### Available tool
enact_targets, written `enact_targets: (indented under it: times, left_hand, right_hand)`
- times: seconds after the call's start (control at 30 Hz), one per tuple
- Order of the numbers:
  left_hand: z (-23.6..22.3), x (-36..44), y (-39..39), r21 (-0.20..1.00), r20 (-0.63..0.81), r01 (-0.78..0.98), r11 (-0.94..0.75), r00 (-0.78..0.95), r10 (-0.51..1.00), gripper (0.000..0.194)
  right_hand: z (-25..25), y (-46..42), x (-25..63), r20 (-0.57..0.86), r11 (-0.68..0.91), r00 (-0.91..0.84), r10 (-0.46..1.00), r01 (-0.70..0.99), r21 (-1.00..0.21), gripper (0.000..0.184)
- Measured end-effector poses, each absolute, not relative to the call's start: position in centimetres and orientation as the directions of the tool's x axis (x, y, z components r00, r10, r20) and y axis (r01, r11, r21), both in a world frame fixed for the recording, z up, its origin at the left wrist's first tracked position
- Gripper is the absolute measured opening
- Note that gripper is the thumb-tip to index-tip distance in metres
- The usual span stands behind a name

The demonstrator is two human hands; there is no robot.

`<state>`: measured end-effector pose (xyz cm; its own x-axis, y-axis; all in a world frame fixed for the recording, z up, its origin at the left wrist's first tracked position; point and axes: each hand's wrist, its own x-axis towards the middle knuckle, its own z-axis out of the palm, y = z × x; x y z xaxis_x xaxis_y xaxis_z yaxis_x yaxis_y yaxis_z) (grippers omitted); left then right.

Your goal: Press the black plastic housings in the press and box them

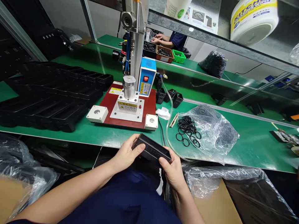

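Note:
Between my two hands, just over the near edge of the bench, is a black plastic housing [153, 148], long, box-shaped and hollow. My left hand [129, 152] grips its left end, thumb lying on the near face. At the right end my right hand [171, 165] holds it the same way, with fingers hidden behind. Beyond it stands a small press with a red base [105, 116], a silver cylinder fixture [129, 88] and white button boxes [97, 114]. Black rubber rings [187, 126] lie loose to the right, beside a clear plastic bag [217, 133].
Rows of black housings [46, 93] fill the bench's left. A blue control box [147, 76], clear hose [171, 109] and tweezers [174, 120] sit near the press. Overhead, a shelf holds a wipes tub [254, 21]. Another person's hands [161, 39] work behind parts bins. Plastic-lined cartons [215, 199] flank me.

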<state>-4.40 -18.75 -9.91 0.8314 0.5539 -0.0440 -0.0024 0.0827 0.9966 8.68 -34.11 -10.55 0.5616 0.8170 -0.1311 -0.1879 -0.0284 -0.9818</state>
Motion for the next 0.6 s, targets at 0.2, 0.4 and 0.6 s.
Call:
enact_targets:
  times: [0.2,0.4,0.6]
  left_hand:
    - [-9.2,-4.7,-18.6,0.995,-0.049,-0.006,0.102,0.850,0.524,0.048]
    - [-9.6,-4.6,-19.2,0.993,-0.044,-0.028,0.115,0.820,0.571,0.044]
    - [-9.2,-5.2,-19.7,1.000,-0.001,-0.011,0.014,0.759,0.651,0.041]
  right_hand:
    - [-9.6,-34.2,8.7,-0.100,-0.031,0.545,0.832,-0.134,-0.991,0.044]
    - [-10.3,-34.0,9.1,-0.120,-0.024,0.524,0.843,-0.187,-0.982,0.045]
    - [-10.1,-33.5,8.6,-0.108,-0.021,0.515,0.850,-0.172,-0.985,0.042]
